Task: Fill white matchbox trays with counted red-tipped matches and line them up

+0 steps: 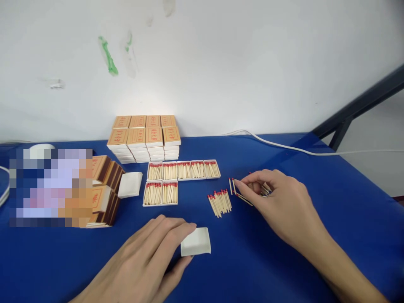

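A small white cardboard tray (195, 242) is being clasped against the blue table (315, 261), near centre, by the left hand (148, 256), apparently against sliding, while red-tipped wooden matches (241, 194) are being pinched in the grip of the right hand (280, 202), just right of a loose match pile (220, 202).

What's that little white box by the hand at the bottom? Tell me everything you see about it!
The little white box is a small, plain rectangle with softly rounded corners, seemingly thin cardboard. It lies flat on the blue table cover, its smooth top face closed, so nothing inside shows. The left hand pinches its left end between fingers and thumb. Loose matches lie just beyond it, not touching.
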